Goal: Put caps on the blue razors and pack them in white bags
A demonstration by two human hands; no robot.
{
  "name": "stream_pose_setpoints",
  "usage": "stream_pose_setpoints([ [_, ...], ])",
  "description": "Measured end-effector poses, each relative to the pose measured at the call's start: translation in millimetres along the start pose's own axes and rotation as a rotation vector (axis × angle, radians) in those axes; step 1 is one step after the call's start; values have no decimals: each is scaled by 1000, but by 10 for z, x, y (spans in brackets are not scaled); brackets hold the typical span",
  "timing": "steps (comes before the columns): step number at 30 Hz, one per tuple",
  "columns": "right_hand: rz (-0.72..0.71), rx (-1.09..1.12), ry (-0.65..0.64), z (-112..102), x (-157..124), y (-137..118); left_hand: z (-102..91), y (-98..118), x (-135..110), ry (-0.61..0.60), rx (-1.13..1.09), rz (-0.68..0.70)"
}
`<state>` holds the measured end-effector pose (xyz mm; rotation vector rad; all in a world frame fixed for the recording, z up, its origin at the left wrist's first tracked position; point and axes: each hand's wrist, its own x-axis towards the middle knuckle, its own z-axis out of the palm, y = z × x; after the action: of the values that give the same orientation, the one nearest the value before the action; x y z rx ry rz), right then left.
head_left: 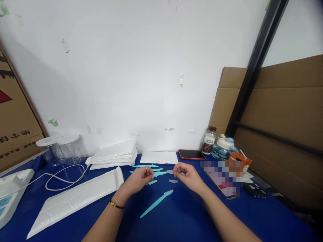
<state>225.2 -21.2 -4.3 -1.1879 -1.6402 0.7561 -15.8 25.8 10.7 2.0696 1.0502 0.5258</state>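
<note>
My left hand [141, 179] is curled closed over the blue table [181, 215], with a ring on one finger and a bracelet at the wrist; whatever it holds is too small to name. My right hand [188, 174] pinches a small clear plastic piece [170, 172] at its fingertips. Between and behind the hands lie several teal plastic sticks [156, 173]. A longer teal stick [156, 203] lies nearer me, between my forearms. Another small clear piece [173, 181] rests on the table just below my right hand.
White padded pouches lie at left [75, 198] and in a stack at the back [113, 154]. Clear jars [68, 148], a white device with a cable [10, 191], a phone [191, 154], bottles [209, 140] and cardboard [285, 111] ring the work area.
</note>
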Motion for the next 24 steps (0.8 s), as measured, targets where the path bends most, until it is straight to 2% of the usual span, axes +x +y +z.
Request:
stream_pose_setpoints([
  [4,-5,-2,-40,83,-18,-17,32,-26,17,-18,-5,15],
  [8,-5,11,-171,133,-52,-74,97,-20,17,-86,-7,17],
  [11,6,-71,-251,78,-55,-67,107,-7,0,-157,33,-2],
  [13,-9,-193,-234,23,-43,-27,74,-20,-11,-136,94,-22],
  [16,-25,-391,-160,-22,-23,63,-24,-92,-15,-7,274,-61],
  [19,0,-533,-157,6,-21,139,-110,-191,-10,76,473,-102],
  [24,61,-551,-189,81,-20,184,-112,-263,4,-3,518,-149],
])
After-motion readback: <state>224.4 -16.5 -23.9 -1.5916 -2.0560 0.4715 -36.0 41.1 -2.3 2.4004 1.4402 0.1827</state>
